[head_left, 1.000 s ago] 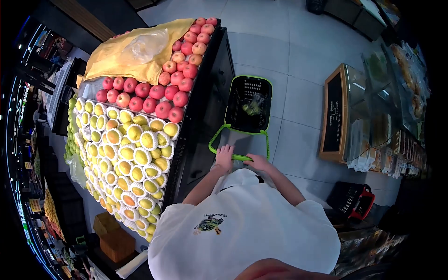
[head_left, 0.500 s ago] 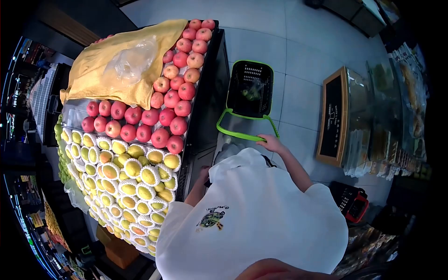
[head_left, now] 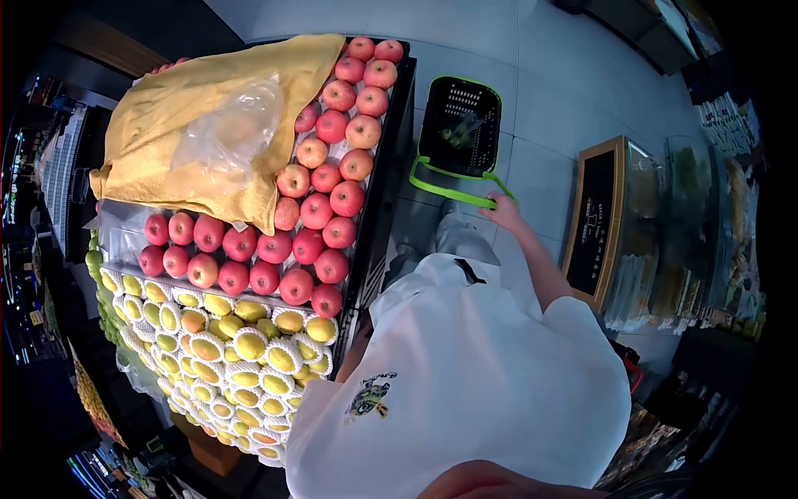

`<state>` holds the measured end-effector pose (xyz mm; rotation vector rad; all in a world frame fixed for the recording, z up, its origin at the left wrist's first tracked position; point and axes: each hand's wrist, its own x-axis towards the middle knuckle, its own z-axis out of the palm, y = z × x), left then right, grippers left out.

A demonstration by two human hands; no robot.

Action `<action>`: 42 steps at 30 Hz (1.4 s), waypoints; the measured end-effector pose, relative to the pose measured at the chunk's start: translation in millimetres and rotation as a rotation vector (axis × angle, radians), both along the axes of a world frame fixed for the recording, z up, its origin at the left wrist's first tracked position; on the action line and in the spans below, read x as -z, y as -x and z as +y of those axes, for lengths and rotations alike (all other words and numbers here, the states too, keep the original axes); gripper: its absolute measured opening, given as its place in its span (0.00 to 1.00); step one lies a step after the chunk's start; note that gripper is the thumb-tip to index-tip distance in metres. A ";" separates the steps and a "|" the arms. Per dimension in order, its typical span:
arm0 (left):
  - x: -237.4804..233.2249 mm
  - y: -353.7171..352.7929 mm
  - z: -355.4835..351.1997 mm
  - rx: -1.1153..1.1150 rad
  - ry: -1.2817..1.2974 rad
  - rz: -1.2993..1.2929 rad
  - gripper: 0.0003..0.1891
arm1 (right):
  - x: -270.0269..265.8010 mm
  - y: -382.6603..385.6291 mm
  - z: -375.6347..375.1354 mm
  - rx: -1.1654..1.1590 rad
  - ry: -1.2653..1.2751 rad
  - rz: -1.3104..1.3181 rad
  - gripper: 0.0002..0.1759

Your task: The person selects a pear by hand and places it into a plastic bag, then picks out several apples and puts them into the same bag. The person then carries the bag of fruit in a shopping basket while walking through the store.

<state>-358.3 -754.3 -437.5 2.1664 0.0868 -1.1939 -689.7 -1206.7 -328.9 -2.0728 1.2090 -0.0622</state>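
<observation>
Black basket (head_left: 453,104) stands on the tiled floor (head_left: 549,91), just beside the fruit bench (head_left: 386,191) with red apples (head_left: 324,200). Right hand (head_left: 503,206) is closed around its green handle (head_left: 453,193). Left hand is hidden behind the white shirt (head_left: 465,374), so I cannot tell its state.

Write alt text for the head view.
A person in a white shirt grips the green handle of a black basket on the floor with the right hand. Beside them a stand holds red apples, netted yellow fruit and a yellow cloth. The left hand is hidden.
</observation>
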 end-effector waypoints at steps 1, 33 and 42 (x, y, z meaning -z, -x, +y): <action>-1.3 -2.2 -5.4 -0.019 0.003 0.004 0.22 | -0.9 -4.1 -12.4 -0.012 -0.004 0.004 0.26; -21.2 83.6 -160.1 -0.520 -0.092 -0.008 0.21 | 23.5 -216.8 -386.0 -0.238 -0.049 0.093 0.24; -20.2 108.7 -162.8 -0.593 -0.106 -0.008 0.21 | 28.2 -257.9 -359.2 -0.231 -0.004 0.020 0.24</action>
